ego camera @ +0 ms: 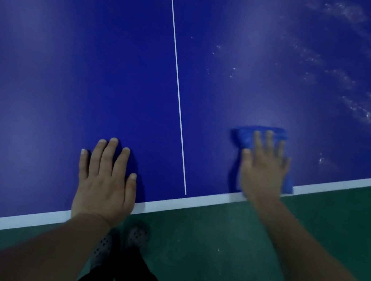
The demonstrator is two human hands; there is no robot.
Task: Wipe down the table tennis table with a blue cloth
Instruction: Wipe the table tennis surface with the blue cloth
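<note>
The blue table tennis table [76,51] fills the upper view, with a thin white centre line and a white border along its near and right edges. My right hand [262,168] presses flat, fingers straight, on a blue cloth [246,136] near the near edge of the right half. The cloth shows beyond the fingertips and beside the palm; the rest is hidden under the hand. My left hand [105,180] rests flat on the left half by the near edge, holding nothing. Whitish streaks and specks [359,106] mark the right half toward the far right.
Green floor [222,246] lies below the table's near edge and past its right edge. My feet in dotted shoes [135,234] stand close to the table edge between my arms.
</note>
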